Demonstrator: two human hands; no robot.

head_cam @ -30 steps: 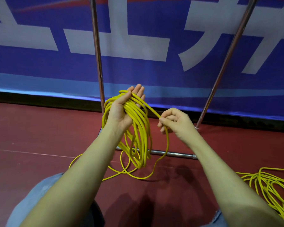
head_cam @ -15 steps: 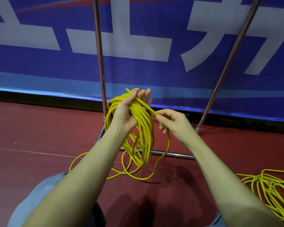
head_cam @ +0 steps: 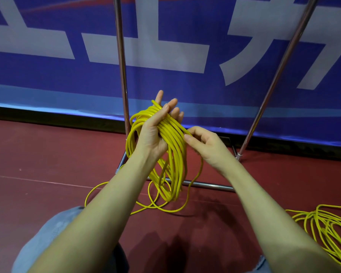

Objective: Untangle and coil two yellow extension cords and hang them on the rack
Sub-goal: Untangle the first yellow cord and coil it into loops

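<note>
Left hand (head_cam: pixel 154 133) carries the coiled yellow cord (head_cam: pixel 173 154) across its palm, fingers straight and spread, thumb over the strands. Right hand (head_cam: pixel 207 144) pinches one strand at the coil's right edge. The loops hang down before the rack (head_cam: pixel 122 62), whose base bar (head_cam: pixel 205 185) lies on the red floor (head_cam: pixel 37 154) behind them; loose turns trail on the floor below. The second yellow cord (head_cam: pixel 327 229) lies heaped at lower right, well apart. Blue banner (head_cam: pixel 185 85) closes off the back
</note>
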